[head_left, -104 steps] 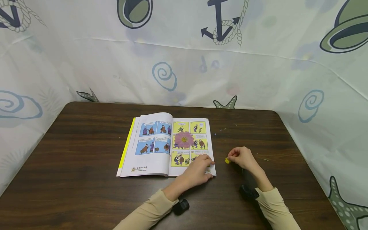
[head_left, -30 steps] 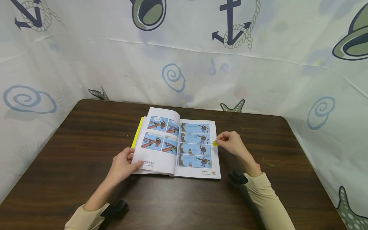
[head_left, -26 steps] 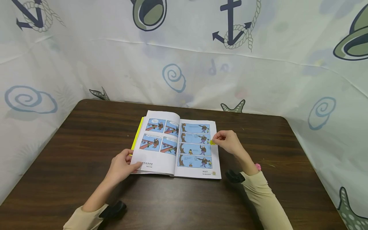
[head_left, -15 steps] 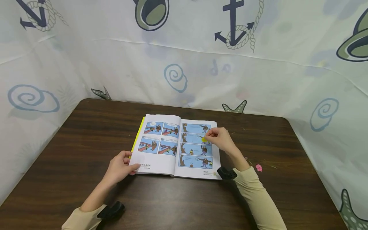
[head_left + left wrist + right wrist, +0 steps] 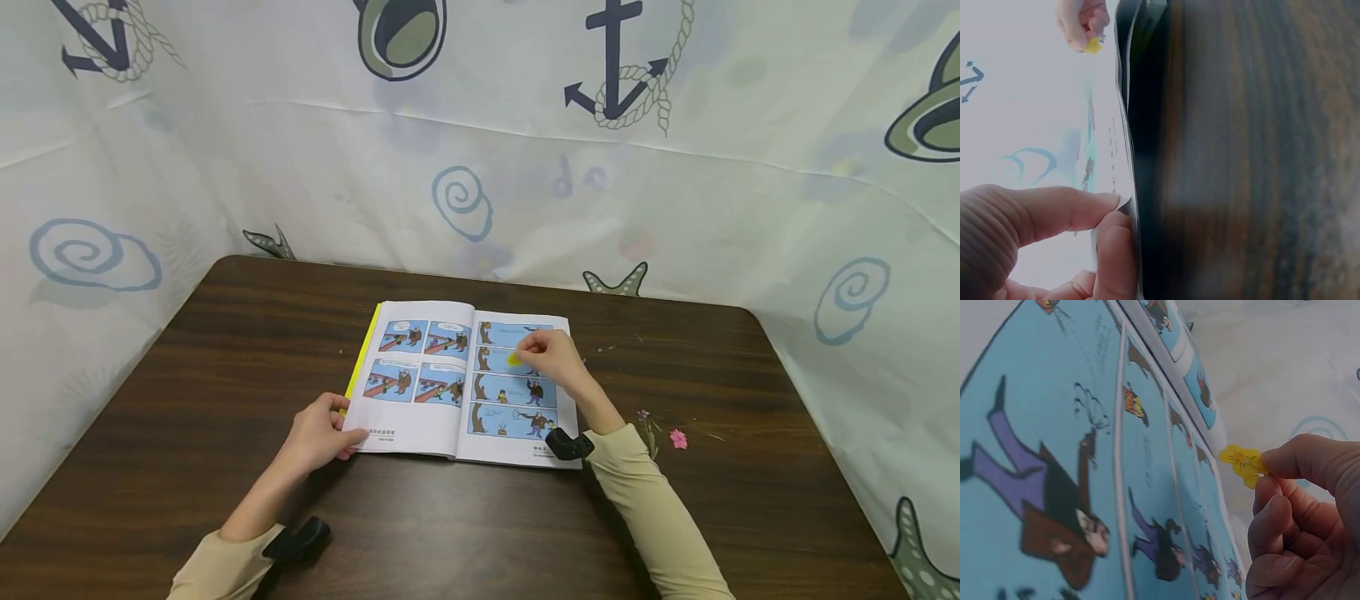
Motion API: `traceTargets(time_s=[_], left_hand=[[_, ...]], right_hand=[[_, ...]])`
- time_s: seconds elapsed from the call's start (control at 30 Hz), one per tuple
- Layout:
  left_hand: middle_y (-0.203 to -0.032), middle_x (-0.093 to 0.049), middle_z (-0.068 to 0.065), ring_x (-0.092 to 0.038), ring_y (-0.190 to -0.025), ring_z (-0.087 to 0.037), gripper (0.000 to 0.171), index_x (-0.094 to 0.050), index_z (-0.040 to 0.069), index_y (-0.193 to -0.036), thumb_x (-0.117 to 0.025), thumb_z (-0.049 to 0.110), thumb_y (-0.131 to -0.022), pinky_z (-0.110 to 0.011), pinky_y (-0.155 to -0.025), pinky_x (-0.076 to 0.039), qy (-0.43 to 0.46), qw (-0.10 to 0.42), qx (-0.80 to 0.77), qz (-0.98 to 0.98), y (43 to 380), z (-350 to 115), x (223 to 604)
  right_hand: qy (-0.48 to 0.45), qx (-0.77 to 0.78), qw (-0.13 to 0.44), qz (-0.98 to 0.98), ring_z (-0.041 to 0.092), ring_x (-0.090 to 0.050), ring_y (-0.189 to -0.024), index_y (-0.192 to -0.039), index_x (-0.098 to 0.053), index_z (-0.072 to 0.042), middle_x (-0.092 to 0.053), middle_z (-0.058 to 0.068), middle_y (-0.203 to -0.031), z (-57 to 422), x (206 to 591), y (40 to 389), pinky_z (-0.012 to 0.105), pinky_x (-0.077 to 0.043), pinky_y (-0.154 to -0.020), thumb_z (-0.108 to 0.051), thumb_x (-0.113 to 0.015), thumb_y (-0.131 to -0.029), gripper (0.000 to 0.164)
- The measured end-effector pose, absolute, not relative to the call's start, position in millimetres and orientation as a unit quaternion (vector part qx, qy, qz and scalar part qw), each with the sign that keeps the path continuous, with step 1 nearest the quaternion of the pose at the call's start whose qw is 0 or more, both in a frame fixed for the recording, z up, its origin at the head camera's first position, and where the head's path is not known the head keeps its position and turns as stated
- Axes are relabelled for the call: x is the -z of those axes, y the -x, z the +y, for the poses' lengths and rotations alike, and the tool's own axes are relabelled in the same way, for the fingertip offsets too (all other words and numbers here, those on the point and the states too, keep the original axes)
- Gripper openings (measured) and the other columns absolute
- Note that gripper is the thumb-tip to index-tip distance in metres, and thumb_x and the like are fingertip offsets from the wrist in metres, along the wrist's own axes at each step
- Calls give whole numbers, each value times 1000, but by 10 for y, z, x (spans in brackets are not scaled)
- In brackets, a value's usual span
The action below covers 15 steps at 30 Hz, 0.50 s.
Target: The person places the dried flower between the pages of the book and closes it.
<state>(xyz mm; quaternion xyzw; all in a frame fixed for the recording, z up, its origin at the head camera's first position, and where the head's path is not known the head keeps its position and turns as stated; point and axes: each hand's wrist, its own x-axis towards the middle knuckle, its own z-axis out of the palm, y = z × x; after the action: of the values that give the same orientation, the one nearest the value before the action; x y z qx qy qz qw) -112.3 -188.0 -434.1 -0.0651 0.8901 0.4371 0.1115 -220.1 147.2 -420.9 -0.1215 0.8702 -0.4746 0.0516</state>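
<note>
Yellow flower held above right-hand page; placement not yet made

The right hand [image 5: 557,357] pinches a yellow flower [image 5: 1244,464] between thumb and finger, over the upper part of the right-hand page [image 5: 498,448] of an open book [image 5: 420,423]. The left hand [image 5: 313,432] pinches the book's near-left corner, thumb on top. The book lies near the middle of the tabletop [image 5: 420,533]; a pink flower [image 5: 678,439] lies toward the right edge.

Step in hand, as judged: positioning the flower. The next move appears to call for lowering it flat and releasing gently, as thin petals may fold.

Orientation: the petals project from the fingertips toward the spine; the roundish bloom shows no clear long axis. The spine runs toward the tabletop's far edge, far end leaning right.
</note>
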Motion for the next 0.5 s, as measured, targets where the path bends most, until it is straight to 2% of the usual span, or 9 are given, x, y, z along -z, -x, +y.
traceTargets(time_s=[0.27,0.5], left_hand=[[-69,-53,-11,-55,-45,-13,47,-45,-9,-106,-76,7,-75,-26,-46,-49,68,133,-407,901,1184,-1893,4354],[-62,-50,-9,-49,-43,-15,39,-47,-4,-91,-78,11,-73,-26,-43,-44,62,119,-368,920,1162,-1889,4321]], right_hand=[[113,460,55,879,13,-46,-58,-82,-68,2,-62,6,-69,1399,4304,2231,25,-39,-56,-5,-63,-84,9],[110,418,48,900,12,-44,-55,-77,-68,0,-58,3,-64,1353,4369,2258,24,-36,-53,-6,-65,-82,8]])
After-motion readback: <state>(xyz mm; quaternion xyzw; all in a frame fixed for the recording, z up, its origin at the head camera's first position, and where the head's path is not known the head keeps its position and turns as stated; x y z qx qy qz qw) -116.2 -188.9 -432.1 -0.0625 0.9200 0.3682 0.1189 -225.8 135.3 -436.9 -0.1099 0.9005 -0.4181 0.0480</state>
